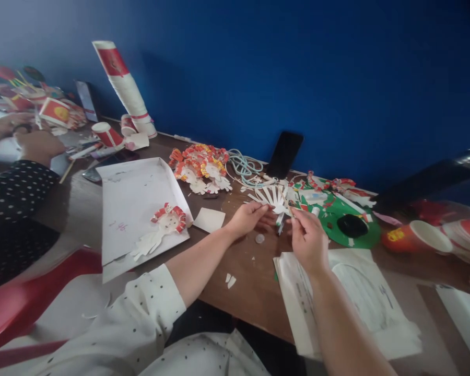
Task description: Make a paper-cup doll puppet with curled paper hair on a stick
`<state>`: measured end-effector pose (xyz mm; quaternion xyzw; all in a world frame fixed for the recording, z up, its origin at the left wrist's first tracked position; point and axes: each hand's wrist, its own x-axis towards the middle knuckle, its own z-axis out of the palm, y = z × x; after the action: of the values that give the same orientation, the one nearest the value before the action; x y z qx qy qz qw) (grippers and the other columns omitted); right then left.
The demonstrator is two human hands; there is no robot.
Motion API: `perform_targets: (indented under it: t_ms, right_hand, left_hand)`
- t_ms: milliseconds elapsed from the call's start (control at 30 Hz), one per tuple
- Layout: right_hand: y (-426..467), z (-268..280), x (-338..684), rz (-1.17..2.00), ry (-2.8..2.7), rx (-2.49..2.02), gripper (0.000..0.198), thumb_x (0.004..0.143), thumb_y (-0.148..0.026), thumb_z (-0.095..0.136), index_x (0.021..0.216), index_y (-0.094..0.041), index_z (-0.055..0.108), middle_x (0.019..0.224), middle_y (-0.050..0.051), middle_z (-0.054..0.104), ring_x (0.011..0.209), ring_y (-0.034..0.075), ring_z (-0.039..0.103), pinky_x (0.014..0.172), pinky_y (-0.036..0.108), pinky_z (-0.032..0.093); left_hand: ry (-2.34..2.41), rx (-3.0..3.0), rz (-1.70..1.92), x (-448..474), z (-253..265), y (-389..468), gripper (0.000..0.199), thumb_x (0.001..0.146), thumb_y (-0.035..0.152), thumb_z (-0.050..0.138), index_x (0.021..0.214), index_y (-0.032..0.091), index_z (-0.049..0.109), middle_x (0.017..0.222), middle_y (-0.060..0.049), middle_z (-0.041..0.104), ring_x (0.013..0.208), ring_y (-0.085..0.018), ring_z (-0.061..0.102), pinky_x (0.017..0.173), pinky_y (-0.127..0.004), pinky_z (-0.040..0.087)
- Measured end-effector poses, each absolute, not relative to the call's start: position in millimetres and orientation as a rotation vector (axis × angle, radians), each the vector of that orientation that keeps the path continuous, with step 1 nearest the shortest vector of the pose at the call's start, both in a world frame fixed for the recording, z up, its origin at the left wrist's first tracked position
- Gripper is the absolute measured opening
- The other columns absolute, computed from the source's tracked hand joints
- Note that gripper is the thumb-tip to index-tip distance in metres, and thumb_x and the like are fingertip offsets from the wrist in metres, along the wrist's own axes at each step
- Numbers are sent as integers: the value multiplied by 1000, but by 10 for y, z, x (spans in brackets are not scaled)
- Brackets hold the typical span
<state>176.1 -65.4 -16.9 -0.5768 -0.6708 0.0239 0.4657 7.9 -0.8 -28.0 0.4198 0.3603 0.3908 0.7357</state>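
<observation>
My left hand [247, 219] pinches the edge of a white paper piece cut into a fan of strips [269, 197], held just above the table. Closed around a thin tan stick [285, 198] is my right hand [309, 237]; the stick's far end reaches the strips, and whether it touches them I cannot tell. Below the fingers lies a small clear round disc [260, 238]. On a white box lid [135, 209] to the left rests a paper figure with a red curled rim [169, 220]. More such figures form a pile [201, 167] behind my left hand.
A phone [285, 154] leans on the blue wall beside a coiled pale cable [245, 167]. Green paper [366, 235], paper cups [419, 237] and white sheets [360, 297] lie to the right. A tall cup stack [127, 91] leans at the left, near another person's hands [39, 146].
</observation>
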Motion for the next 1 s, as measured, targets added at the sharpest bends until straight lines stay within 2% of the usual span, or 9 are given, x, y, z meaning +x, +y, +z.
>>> perform_targets:
  t_ms: [100, 267, 400, 533, 667, 1000]
  right_hand:
    - [-694, -86, 1758, 2, -1734, -1394, 38, 97, -26, 44, 129, -22, 65, 103, 10, 72, 88, 19, 69, 82, 34, 55]
    - [-707, -91, 1767, -24, -1783, -1425, 29, 94, -29, 55, 115, -22, 73, 87, 6, 72, 78, 17, 67, 73, 28, 53]
    - [-683, -115, 1787, 5, -1813, -1349, 33, 95, -21, 49, 118, -23, 72, 97, 7, 71, 88, 17, 67, 82, 29, 52]
    - [-711, -52, 1751, 37, -1870, -1459, 33, 95, -25, 50, 122, -26, 70, 91, 4, 71, 83, 16, 66, 74, 26, 50]
    - [-737, -27, 1739, 28, -1883, -1538, 29, 94, -33, 54, 114, -28, 74, 87, 2, 71, 80, 15, 66, 69, 25, 47]
    - [-679, -110, 1779, 11, -1839, -1569, 30, 94, -27, 50, 110, -21, 75, 97, 7, 73, 87, 19, 68, 76, 28, 50]
  left_hand:
    - [755, 970, 877, 86, -336, -8, 28, 87, 38, 65, 92, 11, 66, 84, -9, 73, 74, -15, 71, 69, -27, 57]
    - [796, 1096, 808, 41, -339, -14, 26, 82, 36, 72, 86, 10, 70, 76, -7, 72, 66, -12, 68, 67, -23, 56]
    - [826, 1077, 761, 21, -290, -24, 22, 81, 31, 74, 83, 10, 70, 72, -6, 72, 62, -12, 68, 64, -24, 56]
    - [798, 1156, 745, 17, -296, -27, 19, 82, 28, 72, 79, 10, 69, 71, -5, 71, 63, -11, 67, 66, -23, 55]
    - [784, 1267, 737, 7, -324, -27, 23, 85, 33, 67, 79, 11, 67, 74, -6, 71, 66, -11, 67, 69, -24, 55]
    - [751, 1395, 727, -12, -312, -35, 32, 88, 43, 60, 83, 12, 65, 77, -7, 71, 67, -13, 68, 70, -26, 55]
